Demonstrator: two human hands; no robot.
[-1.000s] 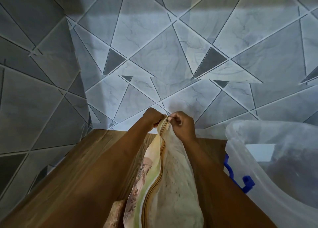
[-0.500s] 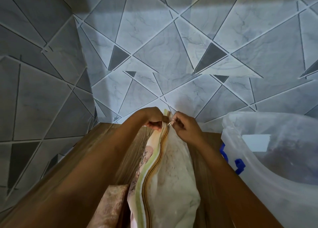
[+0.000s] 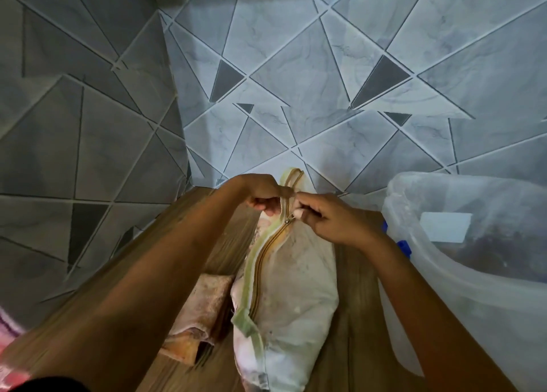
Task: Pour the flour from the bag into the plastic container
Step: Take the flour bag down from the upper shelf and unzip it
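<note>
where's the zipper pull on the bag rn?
Head view, centre: the zipper pull sits near the far end of the bag, just below the left hand and beside the right hand, left of the plastic container.

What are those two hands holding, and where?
The left hand pinches the bag fabric beside its zip near the top; the right hand pinches the zip pull.
</note>
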